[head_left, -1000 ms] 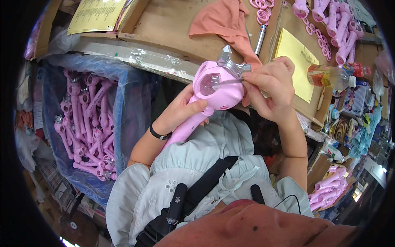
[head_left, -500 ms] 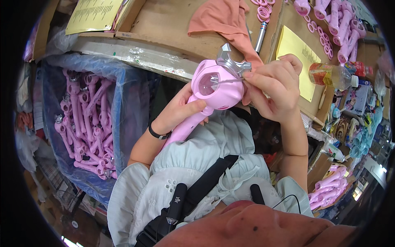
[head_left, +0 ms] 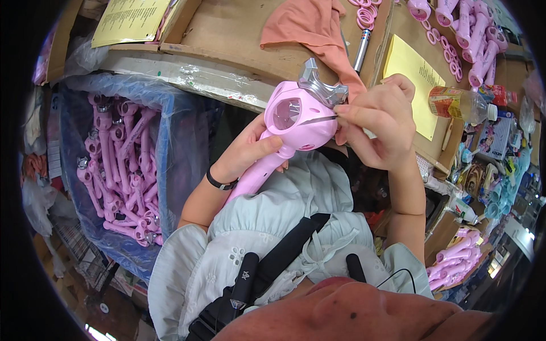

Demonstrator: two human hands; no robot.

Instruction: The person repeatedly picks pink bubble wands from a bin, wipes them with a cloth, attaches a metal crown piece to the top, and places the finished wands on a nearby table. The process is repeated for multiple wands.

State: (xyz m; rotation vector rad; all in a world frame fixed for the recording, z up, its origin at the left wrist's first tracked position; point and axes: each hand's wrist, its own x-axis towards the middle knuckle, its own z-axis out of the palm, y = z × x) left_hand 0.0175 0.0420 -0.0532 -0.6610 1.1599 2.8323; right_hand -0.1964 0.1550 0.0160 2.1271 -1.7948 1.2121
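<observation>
Over my pale dress (head_left: 310,179), my left hand (head_left: 249,149) grips the pink wand (head_left: 296,138) under its round head (head_left: 318,133) while my right hand (head_left: 384,122) pinches a thin strip (head_left: 318,119), perhaps a blade, that could skid and scratch the pink surface if overpressed.

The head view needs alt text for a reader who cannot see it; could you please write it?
The left hand grips a pink wand with a silver crown, while the right hand pinches a thin dark strip at the wand's round head. To the left, a blue-lined bin holds similar wands; an orange cloth lies ahead.
</observation>
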